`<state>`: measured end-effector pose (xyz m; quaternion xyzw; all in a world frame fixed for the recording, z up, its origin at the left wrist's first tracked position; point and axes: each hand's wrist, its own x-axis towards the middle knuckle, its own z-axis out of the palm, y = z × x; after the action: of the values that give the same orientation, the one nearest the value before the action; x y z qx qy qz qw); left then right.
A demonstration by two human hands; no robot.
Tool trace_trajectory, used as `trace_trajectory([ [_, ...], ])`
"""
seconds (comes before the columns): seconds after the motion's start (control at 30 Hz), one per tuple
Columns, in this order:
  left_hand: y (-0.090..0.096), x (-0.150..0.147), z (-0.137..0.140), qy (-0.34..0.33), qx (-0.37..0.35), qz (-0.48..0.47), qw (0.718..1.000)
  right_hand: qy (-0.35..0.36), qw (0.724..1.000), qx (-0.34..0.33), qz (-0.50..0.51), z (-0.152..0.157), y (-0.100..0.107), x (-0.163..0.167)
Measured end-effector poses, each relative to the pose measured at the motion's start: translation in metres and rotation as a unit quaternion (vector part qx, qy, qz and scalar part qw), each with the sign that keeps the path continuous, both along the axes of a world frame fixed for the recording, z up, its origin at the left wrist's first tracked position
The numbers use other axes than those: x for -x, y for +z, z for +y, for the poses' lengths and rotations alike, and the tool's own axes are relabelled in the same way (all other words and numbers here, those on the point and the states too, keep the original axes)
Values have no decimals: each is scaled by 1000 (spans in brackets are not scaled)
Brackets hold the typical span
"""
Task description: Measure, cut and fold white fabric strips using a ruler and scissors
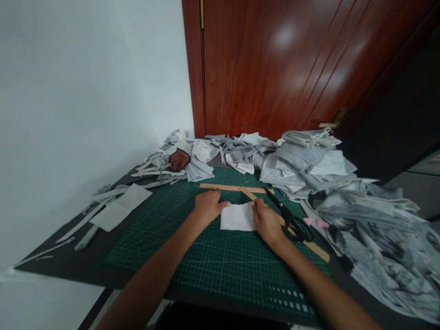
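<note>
A small white rectangular piece of fabric (238, 218) lies on the green cutting mat (206, 256) between my hands. My right hand (268, 223) pinches its upper right corner between thumb and fingers. At the upper left corner is my left hand (209, 205), thumb stretched out to touch the fabric's edge and the other fingers resting toward the mat. Just right of my right hand lie black-handled scissors (292, 222), tips pointing up and left. They rest across a wooden ruler (318, 251), and another wooden ruler (223, 187) lies flat beyond the fabric.
Grey and white fabric heaps (305, 160) cover the right and back of the dark table (65, 266). Fabric strips and a folded white sheet (121, 208) lie at left. A brown pouch-like piece (179, 160) sits among scraps. Pink bits (316, 222) lie beside the scissors.
</note>
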<state>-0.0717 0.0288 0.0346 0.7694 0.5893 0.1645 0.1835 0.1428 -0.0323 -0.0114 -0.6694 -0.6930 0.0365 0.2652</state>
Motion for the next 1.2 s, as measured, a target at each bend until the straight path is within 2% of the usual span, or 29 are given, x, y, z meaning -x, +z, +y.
trace_trajectory([
  [0.07, -3, -13, -10, -11, -66, 15, 998, -6, 999, 25, -39, -1, 4, 1],
  [0.13, -13, -27, -21, -146, -165, 42, 974, -16, 996, 49, -67, -2, 9, 2],
  [0.17, -20, -33, -26, -228, -187, 51, 954, -20, 995, 60, -79, -2, 12, 3],
  [0.2, -27, -38, -31, -286, -193, 57, 937, -24, 993, 71, -88, -3, 14, 3],
  [0.27, -42, -44, -39, -332, -172, 69, 925, -31, 990, 92, -105, -2, 18, 3],
  [0.33, -52, -46, -42, -323, -148, 77, 931, -40, 986, 108, -119, -1, 21, 3],
  [0.43, -52, -43, -37, -292, -135, 81, 943, -45, 982, 123, -137, 1, 22, 3],
  [0.7, -18, -34, -25, -221, -131, 113, 960, -21, 982, 131, -131, 5, 21, -8],
  [0.9, 0, -21, -25, -163, -8, 155, 974, 49, 983, 111, -139, 11, 19, -17],
  [1.07, 15, -6, -19, -154, 92, 172, 969, 103, 982, 80, -136, 17, 15, -22],
  [1.13, 18, -5, -19, -140, 92, 178, 970, 126, 981, 69, -129, 19, 13, -26],
  [1.2, 16, -11, -22, -112, 22, 172, 979, 152, 979, 59, -119, 20, 12, -29],
])
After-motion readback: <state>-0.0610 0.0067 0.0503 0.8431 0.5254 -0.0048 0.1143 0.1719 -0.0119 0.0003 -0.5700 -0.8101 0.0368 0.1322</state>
